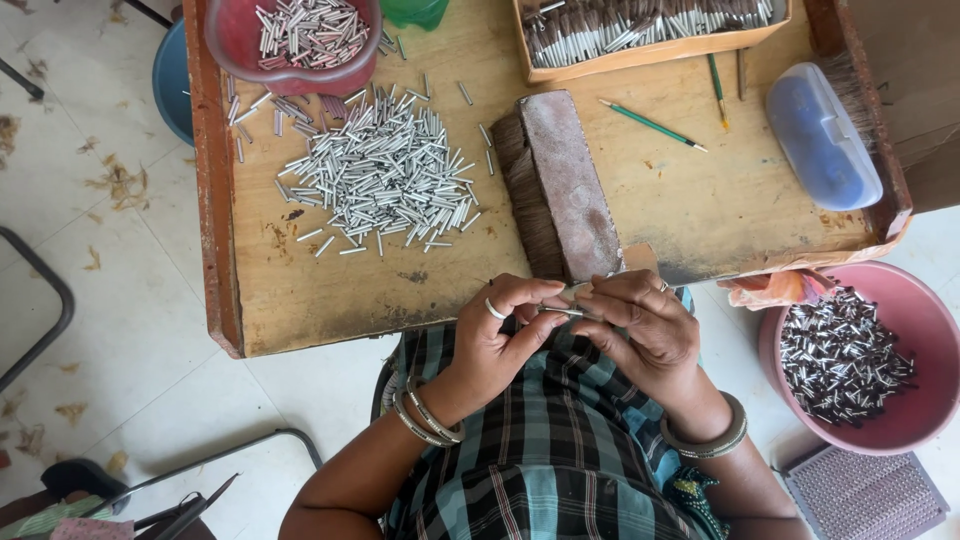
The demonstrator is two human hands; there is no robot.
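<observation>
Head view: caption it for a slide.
Both hands, left hand and right hand, pinch a small metal tube beside heaped tubes.

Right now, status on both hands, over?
Left hand and right hand together pinch one small metal tube. Tube pile untouched on wooden tray. Nothing in the way.

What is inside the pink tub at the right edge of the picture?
The pink tub holds a heap of short dark pieces with silver ends, piled toward its left side. Part of the bare bottom shows on the right; whatever lies under the heap is covered.
</observation>
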